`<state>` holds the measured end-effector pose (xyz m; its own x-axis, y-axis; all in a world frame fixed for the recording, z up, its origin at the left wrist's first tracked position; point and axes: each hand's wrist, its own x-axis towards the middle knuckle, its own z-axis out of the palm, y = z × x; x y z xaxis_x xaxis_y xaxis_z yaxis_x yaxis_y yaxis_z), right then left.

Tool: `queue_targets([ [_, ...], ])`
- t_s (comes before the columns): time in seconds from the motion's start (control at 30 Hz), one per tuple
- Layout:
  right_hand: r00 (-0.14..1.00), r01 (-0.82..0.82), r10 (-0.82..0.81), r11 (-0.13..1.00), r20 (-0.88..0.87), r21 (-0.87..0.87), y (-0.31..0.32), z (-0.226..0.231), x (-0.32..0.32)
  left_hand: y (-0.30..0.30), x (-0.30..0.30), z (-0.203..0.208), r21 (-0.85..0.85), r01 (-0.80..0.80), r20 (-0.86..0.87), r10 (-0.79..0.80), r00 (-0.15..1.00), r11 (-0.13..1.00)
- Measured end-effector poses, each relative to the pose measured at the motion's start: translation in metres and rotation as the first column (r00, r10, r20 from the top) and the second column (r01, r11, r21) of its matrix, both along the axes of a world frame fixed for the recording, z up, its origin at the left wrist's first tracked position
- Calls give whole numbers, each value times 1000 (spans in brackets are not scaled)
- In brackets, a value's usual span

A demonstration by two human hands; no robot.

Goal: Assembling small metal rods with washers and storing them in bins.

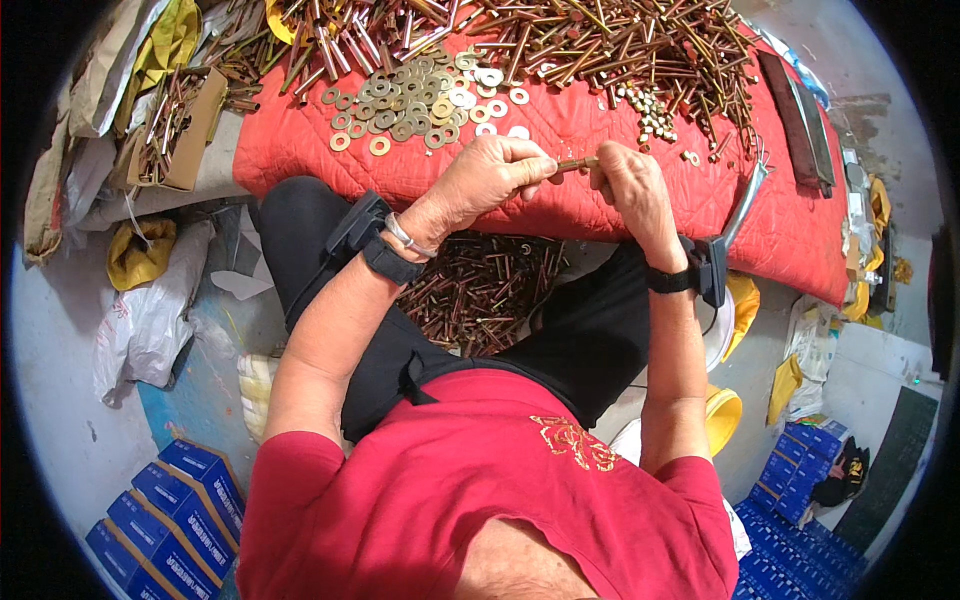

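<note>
White print runs along the sides of the blue boxes [168, 522] at lower left, and more print marks the blue cartons [800, 548] at lower right, too small and slanted to make out surely; a gold design decorates the red shirt [577, 443]. The heap of bolts [630, 45] is cut off by the upper edge, and the pile of bolts [480, 300] between the legs is partly hidden by the dark trousers [590, 335]. The left hand [490, 178] pinches one end of a bolt [572, 165] between thumb and fingers, while the right hand [637, 188] has its fingers curled closed on the other end. Only the bolt's middle shows, lying crosswise between the two grips over the red surface [290, 160], near washers [400, 105] and small nuts [652, 118]; its ends are covered by the fingers.
</note>
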<state>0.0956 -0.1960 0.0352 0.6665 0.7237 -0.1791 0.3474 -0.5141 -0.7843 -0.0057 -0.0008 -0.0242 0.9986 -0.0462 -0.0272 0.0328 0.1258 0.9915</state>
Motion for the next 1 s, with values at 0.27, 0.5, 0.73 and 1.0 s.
queue_targets([
  [0.27, 976, 215, -174, 861, -129, 461, 12, -14, -12, 6, -1, -4, -94, 2, -88, -10, 996, 996],
  [0.5, 997, 58, -41, 954, -65, 295, 6, -16, -8, 5, -1, -5, -51, 22, -89, -26, 996, 998],
  [0.73, 947, -116, -23, 907, 321, 405, 16, -20, -11, 11, -2, -5, -287, 40, -262, -119, 958, 957],
  [1.0, 927, 272, -123, 871, -354, 409, 10, -12, -16, 6, -7, -1, -217, 49, -243, -102, 965, 975],
])
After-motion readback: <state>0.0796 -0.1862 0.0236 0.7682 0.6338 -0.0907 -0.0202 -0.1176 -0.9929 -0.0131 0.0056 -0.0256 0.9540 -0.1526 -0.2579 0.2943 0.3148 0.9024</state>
